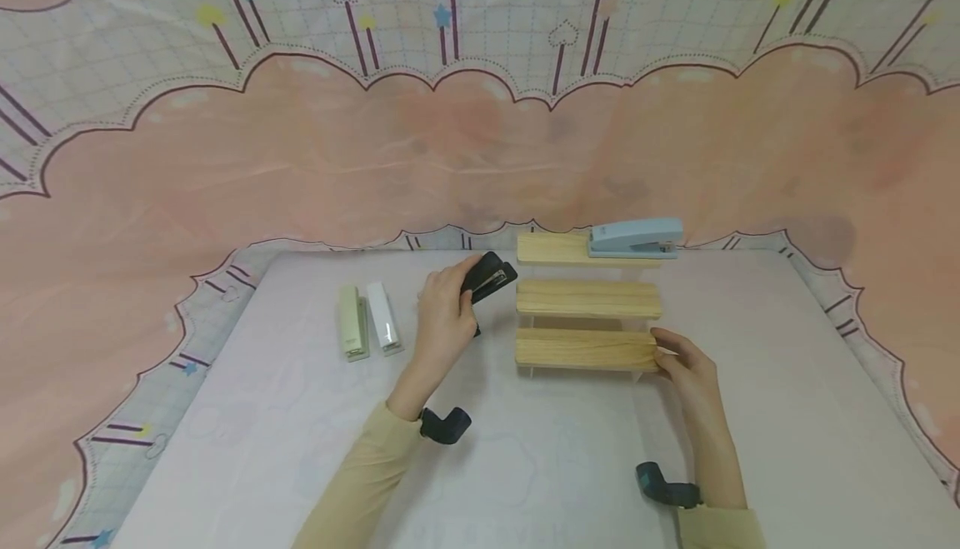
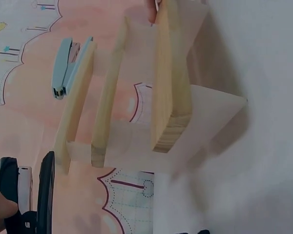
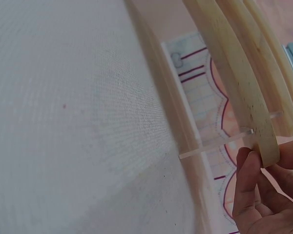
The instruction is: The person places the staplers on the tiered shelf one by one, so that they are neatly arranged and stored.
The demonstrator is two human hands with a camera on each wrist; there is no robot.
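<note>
A black stapler (image 1: 489, 276) is held up off the table in my left hand (image 1: 442, 307), just left of a three-tier wooden shelf (image 1: 588, 299). In the left wrist view the black stapler (image 2: 45, 195) appears near the shelf's top tier, with a fingertip (image 2: 0, 207) on it. My right hand (image 1: 690, 374) pinches the right end of the lowest board; the right wrist view shows thumb and fingers (image 3: 246, 180) on either side of that board (image 3: 259, 112). On the top tier rests a light blue stapler (image 1: 636, 237), toward the right.
Left of my left hand, a pale green stapler (image 1: 352, 324) and a white stapler (image 1: 384, 318) lie side by side on the white table (image 1: 510, 466). A small dark bit (image 1: 477, 331) shows beside the left hand, mostly hidden. A patterned peach cloth (image 1: 480, 149) hangs behind.
</note>
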